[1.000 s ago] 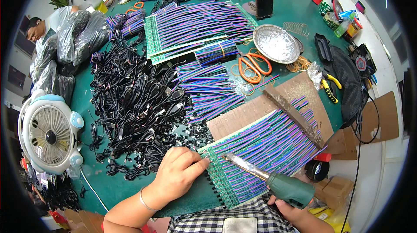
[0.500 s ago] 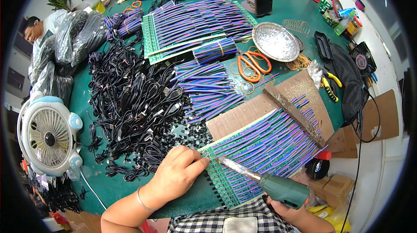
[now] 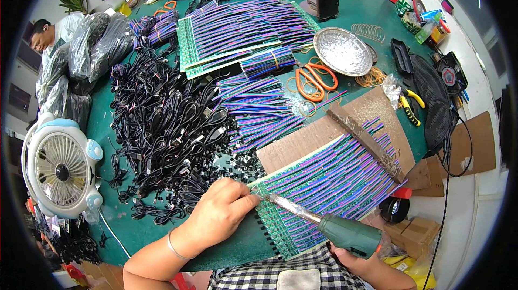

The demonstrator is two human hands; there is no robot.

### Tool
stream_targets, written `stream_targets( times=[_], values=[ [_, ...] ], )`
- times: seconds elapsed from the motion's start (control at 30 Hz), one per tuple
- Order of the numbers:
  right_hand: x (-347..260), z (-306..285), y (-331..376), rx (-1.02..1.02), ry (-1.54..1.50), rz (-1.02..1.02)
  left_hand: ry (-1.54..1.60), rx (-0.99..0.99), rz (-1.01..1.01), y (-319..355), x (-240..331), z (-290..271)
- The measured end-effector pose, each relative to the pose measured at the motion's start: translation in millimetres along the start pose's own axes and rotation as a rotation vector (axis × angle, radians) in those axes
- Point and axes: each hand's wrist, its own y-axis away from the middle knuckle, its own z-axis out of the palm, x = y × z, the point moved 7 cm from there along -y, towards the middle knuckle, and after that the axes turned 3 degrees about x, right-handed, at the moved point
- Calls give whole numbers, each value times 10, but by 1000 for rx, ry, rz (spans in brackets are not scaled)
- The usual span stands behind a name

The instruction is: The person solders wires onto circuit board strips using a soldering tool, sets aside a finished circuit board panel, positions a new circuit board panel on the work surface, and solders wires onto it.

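Observation:
My right hand [image 3: 348, 256] is wrapped round the handle of a green soldering gun [image 3: 350, 236], partly hidden behind its body. The gun's long metal barrel [image 3: 294, 208] points left, its tip close to the upper left corner of a green circuit board panel [image 3: 278, 230]. Rows of blue, pink and black ribbon wires [image 3: 324, 182] run across the panel. At that corner my left hand [image 3: 225, 209] is closed in a pinch beside the tip; whatever lies between its fingers is too small to make out. Small black parts line the panel's left edge.
A wooden bar [image 3: 367, 144] presses across the wires on a brown board [image 3: 291, 144]. Black cables [image 3: 167, 128] heap at left beside a fan [image 3: 61, 174]. Beyond lie loose ribbon wires [image 3: 259, 112], orange scissors [image 3: 315, 82], a metal dish [image 3: 342, 52] and yellow-handled pliers [image 3: 411, 107]. A person [image 3: 59, 31] is at far left.
The soldering gun has shifted slightly left, its tip nearer my left fingers. My left hand has moved a touch left and keeps its pinch.

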Motion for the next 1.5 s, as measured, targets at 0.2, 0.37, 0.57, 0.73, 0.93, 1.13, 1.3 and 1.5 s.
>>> stream_targets(
  times=[0.2, 0.37, 0.57, 0.73, 0.93, 1.13, 1.3, 1.5],
  values=[
    [1, -13, 24, -19, 85, -113, 4, -10, -9, -2, -2, 1],
    [116, -54, 84, 13, -4, -36, -5, -10, -7, 8, -6, 11],
    [74, -54, 85, 25, -24, -29, -12, -6, -2, 2, 6, 8],
    [137, -86, 102, 53, -19, -58, -6, 19, 31, 26, 13, 6],
    [50, -109, 91, 21, 66, -86, -76, 24, 96, 47, 55, 29],
    [177, -110, 131, 1, 98, -39, -80, 9, 118, 24, 51, 31],
    [-34, -40, 33, -51, 232, -152, -92, -5, 127, 25, 62, 36],
    [-86, -13, 26, -50, 283, -203, -93, -12, 131, 20, 76, 32]
  ],
)
